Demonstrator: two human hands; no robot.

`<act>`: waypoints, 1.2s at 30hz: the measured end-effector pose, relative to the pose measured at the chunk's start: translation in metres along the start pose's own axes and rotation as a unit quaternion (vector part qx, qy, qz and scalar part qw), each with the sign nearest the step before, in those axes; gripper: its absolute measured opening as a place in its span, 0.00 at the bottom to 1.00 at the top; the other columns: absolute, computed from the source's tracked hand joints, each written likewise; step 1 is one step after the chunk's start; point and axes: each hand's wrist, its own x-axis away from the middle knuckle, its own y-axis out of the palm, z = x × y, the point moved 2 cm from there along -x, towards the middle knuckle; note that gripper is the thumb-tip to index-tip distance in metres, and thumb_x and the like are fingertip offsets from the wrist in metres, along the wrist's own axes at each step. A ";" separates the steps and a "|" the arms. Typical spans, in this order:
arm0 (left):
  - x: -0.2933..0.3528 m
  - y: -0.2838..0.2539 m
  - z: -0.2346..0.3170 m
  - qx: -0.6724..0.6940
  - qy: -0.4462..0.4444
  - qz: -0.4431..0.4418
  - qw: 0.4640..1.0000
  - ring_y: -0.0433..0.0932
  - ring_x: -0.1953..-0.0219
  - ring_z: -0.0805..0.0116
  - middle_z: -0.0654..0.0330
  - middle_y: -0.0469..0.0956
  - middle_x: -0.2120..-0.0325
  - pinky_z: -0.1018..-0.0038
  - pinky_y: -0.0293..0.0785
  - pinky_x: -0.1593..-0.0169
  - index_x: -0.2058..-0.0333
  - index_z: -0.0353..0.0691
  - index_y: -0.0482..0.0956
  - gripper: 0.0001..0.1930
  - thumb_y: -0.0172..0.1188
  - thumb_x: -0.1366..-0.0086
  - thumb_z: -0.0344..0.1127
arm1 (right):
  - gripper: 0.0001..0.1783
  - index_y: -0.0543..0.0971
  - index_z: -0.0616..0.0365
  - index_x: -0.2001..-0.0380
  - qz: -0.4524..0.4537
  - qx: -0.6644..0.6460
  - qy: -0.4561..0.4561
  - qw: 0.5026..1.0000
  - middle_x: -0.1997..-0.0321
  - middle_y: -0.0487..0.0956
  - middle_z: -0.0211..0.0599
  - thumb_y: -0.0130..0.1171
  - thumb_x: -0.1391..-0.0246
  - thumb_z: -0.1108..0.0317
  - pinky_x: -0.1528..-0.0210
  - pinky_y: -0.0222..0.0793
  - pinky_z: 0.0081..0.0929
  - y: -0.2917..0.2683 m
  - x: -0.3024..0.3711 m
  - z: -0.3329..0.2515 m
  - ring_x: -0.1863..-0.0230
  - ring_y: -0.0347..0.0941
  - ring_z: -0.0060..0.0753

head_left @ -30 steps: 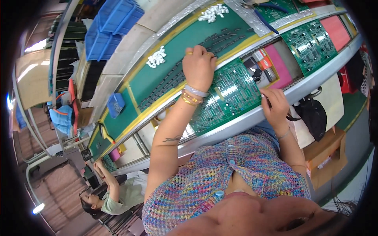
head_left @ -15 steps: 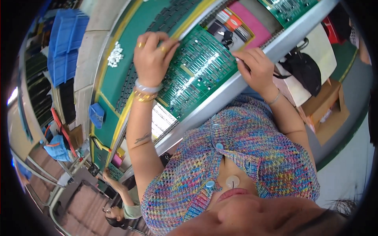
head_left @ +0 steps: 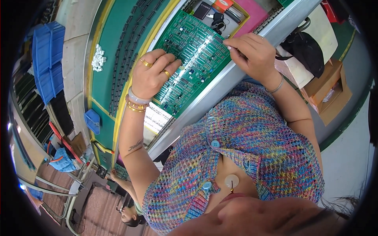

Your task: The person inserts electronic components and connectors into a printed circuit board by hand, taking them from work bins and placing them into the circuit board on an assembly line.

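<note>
A green circuit board [head_left: 204,51] full of small components lies between my hands along a metal rail [head_left: 220,84]. My left hand [head_left: 151,74], with rings and bracelets, bends over the board's left part. Its fingers are closed, with the tips near a pale yellow component [head_left: 181,68]; whatever they pinch is hidden. At the board's far right corner, my right hand [head_left: 254,55] has thumb and forefinger pressed together. Anything between those fingertips is too small to make out. Rows of black components [head_left: 132,51] lie on the green mat left of the board.
A pile of white parts [head_left: 99,59] and a small blue bin [head_left: 92,121] sit on the green mat. Keys [head_left: 217,21] lie beyond the board. At right are a black bag [head_left: 303,55] and a cardboard box [head_left: 330,94]. Another person [head_left: 132,214] works at lower left.
My left hand has moved from the board's far left edge in over its components. The right hand stays by the corner. The whole view has shifted a little.
</note>
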 end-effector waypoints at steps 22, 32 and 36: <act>0.000 0.000 0.003 -0.013 0.025 -0.031 0.999 0.73 0.58 0.67 0.66 0.77 0.64 0.73 0.74 0.58 0.65 0.43 0.82 0.16 0.59 0.57 0.30 | 0.08 0.80 0.48 0.69 -0.006 0.004 0.013 1.000 0.76 0.78 0.25 0.64 0.57 0.70 0.74 0.67 0.26 -0.002 -0.001 -0.006 0.74 0.75 0.28; -0.004 -0.001 0.000 0.014 0.036 -0.047 0.998 0.74 0.57 0.66 0.65 0.76 0.63 0.71 0.74 0.56 0.65 0.43 0.81 0.15 0.59 0.56 0.30 | 0.08 0.80 0.48 0.69 -0.013 0.004 0.021 1.000 0.76 0.77 0.25 0.64 0.57 0.70 0.73 0.68 0.27 -0.002 -0.001 -0.007 0.74 0.75 0.29; -0.002 0.000 0.000 0.011 0.041 -0.049 0.998 0.74 0.57 0.66 0.65 0.76 0.63 0.71 0.74 0.56 0.65 0.42 0.81 0.15 0.60 0.56 0.30 | 0.08 0.80 0.48 0.69 -0.019 0.001 0.025 1.000 0.76 0.77 0.26 0.64 0.57 0.70 0.73 0.68 0.27 -0.002 0.000 -0.007 0.74 0.75 0.29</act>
